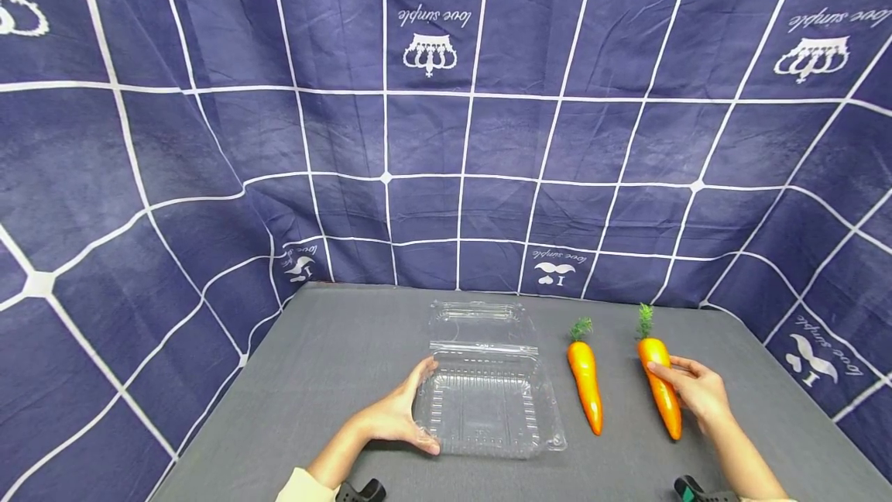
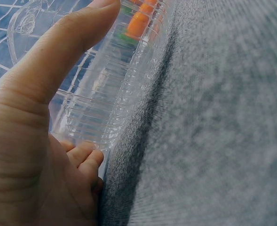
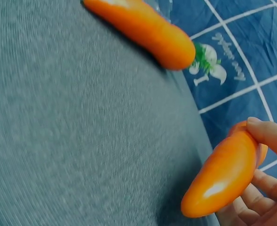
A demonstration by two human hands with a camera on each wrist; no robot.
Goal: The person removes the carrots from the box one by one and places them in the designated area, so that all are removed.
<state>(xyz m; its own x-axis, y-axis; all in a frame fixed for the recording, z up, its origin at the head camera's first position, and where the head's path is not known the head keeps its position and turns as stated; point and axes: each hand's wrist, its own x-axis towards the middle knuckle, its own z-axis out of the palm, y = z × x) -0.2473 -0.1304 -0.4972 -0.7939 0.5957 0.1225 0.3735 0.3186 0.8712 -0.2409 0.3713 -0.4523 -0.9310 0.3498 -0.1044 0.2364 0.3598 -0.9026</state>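
Note:
A hinged clear plastic box (image 1: 485,446) lies with its lid (image 1: 481,325) folded back toward the cloth wall. My left hand (image 1: 396,414) grips the box's left side, thumb at the near corner and fingers at the far one. In the left wrist view the fingertips (image 2: 89,157) touch the ribbed plastic wall. On the right, my right hand (image 1: 702,395) holds an orange toy-like carrot (image 1: 653,352) with a green top, between thumb and fingers. The right wrist view shows this carrot (image 3: 223,179) tip-first, seemingly raised off the table. A second carrot (image 1: 585,386) lies between box and right hand.
The grey tabletop (image 1: 334,362) ends at a blue cloth (image 1: 432,138) with white grid lines, which hangs behind it and along both sides. A dark strap (image 1: 362,491) is on the left wrist, and another (image 1: 704,491) is on the right.

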